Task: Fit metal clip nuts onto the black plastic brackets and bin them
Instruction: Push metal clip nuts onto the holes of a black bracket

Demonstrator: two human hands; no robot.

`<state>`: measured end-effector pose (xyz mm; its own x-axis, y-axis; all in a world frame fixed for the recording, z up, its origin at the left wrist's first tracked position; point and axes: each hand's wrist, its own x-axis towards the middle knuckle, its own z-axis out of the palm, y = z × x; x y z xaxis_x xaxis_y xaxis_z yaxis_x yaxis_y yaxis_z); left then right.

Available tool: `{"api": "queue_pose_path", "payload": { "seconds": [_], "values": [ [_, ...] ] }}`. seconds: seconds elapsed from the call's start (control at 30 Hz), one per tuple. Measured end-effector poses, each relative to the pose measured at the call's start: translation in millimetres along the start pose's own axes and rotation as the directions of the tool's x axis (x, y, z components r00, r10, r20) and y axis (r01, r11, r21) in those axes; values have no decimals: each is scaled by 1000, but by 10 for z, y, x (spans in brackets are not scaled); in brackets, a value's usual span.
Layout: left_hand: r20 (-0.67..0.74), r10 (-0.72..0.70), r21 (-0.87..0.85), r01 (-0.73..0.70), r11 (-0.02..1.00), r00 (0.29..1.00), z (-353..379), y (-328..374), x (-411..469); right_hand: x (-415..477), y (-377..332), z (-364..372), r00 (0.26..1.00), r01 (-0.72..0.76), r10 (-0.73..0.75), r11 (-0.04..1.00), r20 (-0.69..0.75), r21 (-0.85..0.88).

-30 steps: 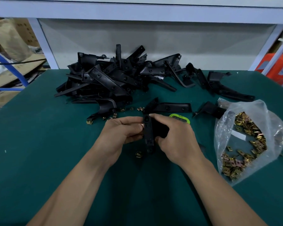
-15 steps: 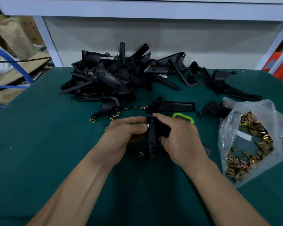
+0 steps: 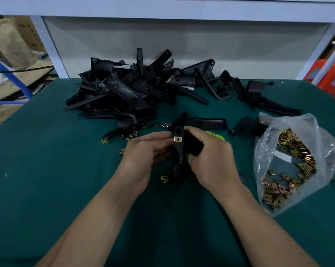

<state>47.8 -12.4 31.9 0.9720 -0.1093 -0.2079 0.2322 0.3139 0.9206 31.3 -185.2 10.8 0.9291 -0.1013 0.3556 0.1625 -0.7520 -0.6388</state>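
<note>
A black plastic bracket stands upright between my two hands above the green table. My right hand grips its right side. My left hand holds its left edge, the fingertips pressing beside a brass clip nut that sits on the bracket's upper part. A loose clip nut lies on the cloth just below my left hand. Several more clip nuts are scattered ahead of my left hand. A big pile of black brackets lies at the back of the table.
A clear plastic bag full of brass clip nuts lies open at the right. Single brackets lie just beyond my hands, and a green-edged object peeks out behind my right hand. The white shelf frame rises behind the table.
The clip nut now shows clearly seated on the bracket's upper part; before, my left fingers covered it. The bracket has turned slightly toward me. Both hands have kept their place.
</note>
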Motion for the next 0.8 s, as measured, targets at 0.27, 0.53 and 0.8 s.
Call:
{"api": "queue_pose_path", "payload": {
  "seconds": [0.27, 0.53, 0.8],
  "values": [
    [139, 311, 880, -261, 398, 940, -60, -70, -33, 43, 6, -141, 990, -113, 106, 991, -96, -67],
    [345, 397, 921, -388, 30, 850, 67, -309, -40, 24, -8, -131, 980, -173, 165, 983, -112, -67],
    [254, 626, 946, -323, -3, 738, 60, -288, -44, 35, 1, -140, 973, -217, 210, 974, -92, -68]
  ]
}}
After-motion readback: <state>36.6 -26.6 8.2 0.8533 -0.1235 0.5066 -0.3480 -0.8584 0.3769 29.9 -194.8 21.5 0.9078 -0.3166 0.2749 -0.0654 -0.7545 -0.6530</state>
